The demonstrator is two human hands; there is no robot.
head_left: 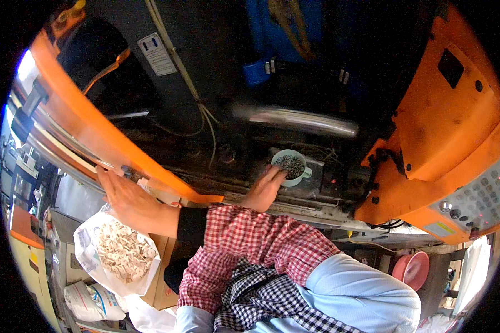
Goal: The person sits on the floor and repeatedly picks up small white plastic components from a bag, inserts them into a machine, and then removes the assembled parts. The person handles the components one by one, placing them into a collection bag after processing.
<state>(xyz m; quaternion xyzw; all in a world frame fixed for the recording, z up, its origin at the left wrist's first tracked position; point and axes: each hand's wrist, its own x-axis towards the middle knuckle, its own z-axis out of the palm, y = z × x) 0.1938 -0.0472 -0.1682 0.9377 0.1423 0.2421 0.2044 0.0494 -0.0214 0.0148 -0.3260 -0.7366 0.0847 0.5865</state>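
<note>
**Crossing arms at the orange door!**

Reaching the left hand (264, 191) to the pale green cup (296, 180) on the dark machine ledge (315, 188), touching the near-left rim; gripping or not, impossible to tell. Stretching the right hand (129, 202) across to the orange door (111, 136), fingers long and unclenched. Probably best keeping the cup level, sleeves well clear. Seeing dark, speckled pellets (290, 164) within smooth round walls, then pale, disc-and-stem pieces (125, 252) in a crinkled white bag (89, 252).

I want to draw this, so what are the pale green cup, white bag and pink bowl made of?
Cup: perhaps plastic or enamel, as its pale surface looks smooth. Bag: probably thin, dull plastic; its sides crease. Bowl: likely plastic; evenly coloured, slightly shiny.
</note>
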